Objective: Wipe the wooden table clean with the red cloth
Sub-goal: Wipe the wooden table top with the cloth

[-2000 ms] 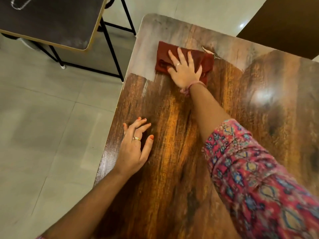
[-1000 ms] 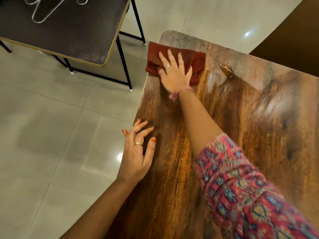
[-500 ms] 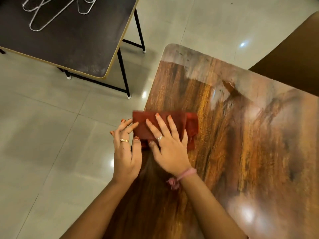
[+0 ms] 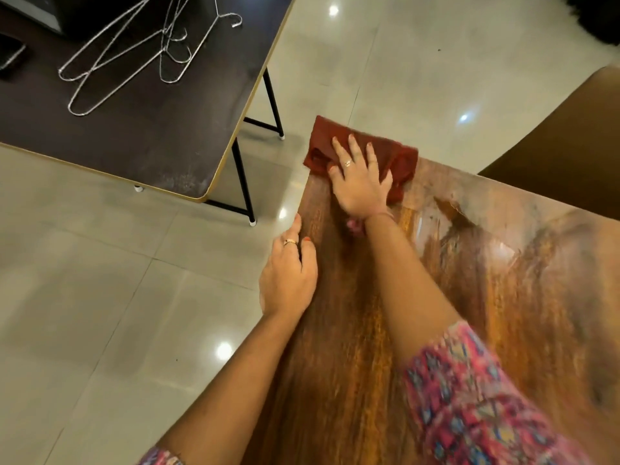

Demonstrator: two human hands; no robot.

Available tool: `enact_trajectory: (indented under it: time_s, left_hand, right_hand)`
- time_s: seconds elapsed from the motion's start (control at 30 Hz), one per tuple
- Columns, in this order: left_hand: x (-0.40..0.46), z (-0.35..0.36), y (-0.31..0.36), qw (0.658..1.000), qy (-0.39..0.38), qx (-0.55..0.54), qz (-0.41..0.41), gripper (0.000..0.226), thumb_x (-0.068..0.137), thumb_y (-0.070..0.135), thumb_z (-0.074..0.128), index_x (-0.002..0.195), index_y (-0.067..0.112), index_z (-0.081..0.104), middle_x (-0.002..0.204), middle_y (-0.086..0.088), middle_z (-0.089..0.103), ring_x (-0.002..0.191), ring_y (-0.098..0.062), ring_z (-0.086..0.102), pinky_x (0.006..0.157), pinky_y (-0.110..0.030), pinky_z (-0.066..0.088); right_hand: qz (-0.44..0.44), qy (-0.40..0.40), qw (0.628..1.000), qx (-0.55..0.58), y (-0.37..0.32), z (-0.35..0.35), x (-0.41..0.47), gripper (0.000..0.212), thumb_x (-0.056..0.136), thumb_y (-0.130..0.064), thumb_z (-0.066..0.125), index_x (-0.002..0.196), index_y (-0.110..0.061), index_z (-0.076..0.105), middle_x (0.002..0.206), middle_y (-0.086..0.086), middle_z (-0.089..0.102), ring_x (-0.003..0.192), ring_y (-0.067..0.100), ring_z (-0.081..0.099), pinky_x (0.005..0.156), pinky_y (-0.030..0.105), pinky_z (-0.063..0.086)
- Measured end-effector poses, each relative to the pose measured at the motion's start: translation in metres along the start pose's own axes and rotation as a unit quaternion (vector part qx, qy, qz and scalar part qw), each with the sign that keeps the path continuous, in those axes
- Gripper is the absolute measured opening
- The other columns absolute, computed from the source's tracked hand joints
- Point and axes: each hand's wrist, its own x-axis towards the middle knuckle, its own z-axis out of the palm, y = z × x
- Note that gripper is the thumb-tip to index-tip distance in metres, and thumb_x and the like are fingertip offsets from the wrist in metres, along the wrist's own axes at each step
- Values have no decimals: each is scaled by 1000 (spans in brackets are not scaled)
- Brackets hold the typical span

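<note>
The red cloth [image 4: 399, 159], folded, lies on the far left corner of the wooden table [image 4: 469, 297], part of it hanging past the edge. My right hand [image 4: 360, 182] presses flat on the cloth with fingers spread, arm stretched forward. My left hand [image 4: 290, 273] rests flat along the table's left edge, nearer to me, holding nothing. The tabletop is glossy brown with streaky grain and a chipped patch [image 4: 453, 206] to the right of the cloth.
A dark table [image 4: 141, 129] on black metal legs stands to the left across a gap of tiled floor [image 4: 100, 297]; wire hangers [image 4: 141, 52] lie on it. A brown surface [image 4: 563, 146] sits beyond the wooden table's far right.
My right hand has pushed the cloth from near my left hand out to the far left corner. My left hand stays on the left edge, its fingers now drawn closer together.
</note>
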Motion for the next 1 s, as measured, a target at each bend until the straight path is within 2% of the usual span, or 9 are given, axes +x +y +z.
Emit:
enact_trajectory:
  time_s: [0.17,0.23,0.27,0.37,0.47,0.6,0.7,0.83,1.0]
  left_hand:
    - [5,-3,0,995,4,-86,-43,42,101,29,27,141,35,40,142,10,46,124,-7,44,87,-13,27]
    - [6,-4,0,995,-3,-91,-43,42,102,27,25,141,36,39,144,12,43,120,3,39,82,-2,22]
    - [5,-4,0,996,-8,-81,-43,43,102,27,24,141,36,38,145,12,42,115,4,38,79,-2,23]
    - [3,-3,3,998,-17,-48,-45,44,102,28,24,143,37,34,141,7,46,99,2,38,78,-17,28]
    - [3,-1,0,999,-13,-22,-47,44,101,30,26,144,38,31,130,2,53,87,-4,40,74,-23,30]
    - [2,0,0,999,-10,3,-37,46,100,31,27,145,37,28,111,3,54,71,-4,43,62,-22,33]
    - [-1,1,2,999,-8,15,-30,47,100,31,28,146,35,26,112,4,53,70,-3,42,56,-18,30]
    - [0,3,5,999,-1,34,-30,47,100,31,29,146,34,27,122,1,52,80,-8,41,67,-25,32]
    - [-3,5,6,998,25,50,-25,47,99,30,32,146,32,30,120,-2,53,83,-16,48,71,-30,35]
  right_hand:
    - [-4,45,998,-48,19,27,-152,52,97,-46,29,147,-48,15,158,-19,11,146,10,6,110,55,17]
    - [12,39,998,-51,24,33,-198,55,93,-47,27,147,-50,14,157,-20,12,146,8,6,109,55,21]
    - [21,27,998,-51,26,36,-207,56,92,-48,26,146,-51,13,157,-21,10,145,7,4,109,56,20]
    - [38,23,998,-43,31,32,-179,56,91,-54,26,144,-55,9,157,-23,4,146,8,-3,111,57,10]
    - [49,39,997,-37,36,15,-102,54,96,-51,31,145,-52,11,159,-19,3,147,14,-4,112,58,1]
    - [78,11,997,-3,40,-16,2,52,98,-48,29,147,-48,13,160,-13,3,147,19,-6,113,60,-2]
    - [85,1,996,0,38,-20,16,50,100,-45,28,148,-45,14,160,-12,4,147,20,-5,112,61,0]
    - [67,37,997,-2,38,-3,-49,49,100,-45,27,148,-46,15,159,-16,7,147,16,1,112,58,8]
    - [62,59,995,-41,41,26,-209,52,96,-48,26,147,-49,14,158,-20,10,146,10,8,105,52,27]
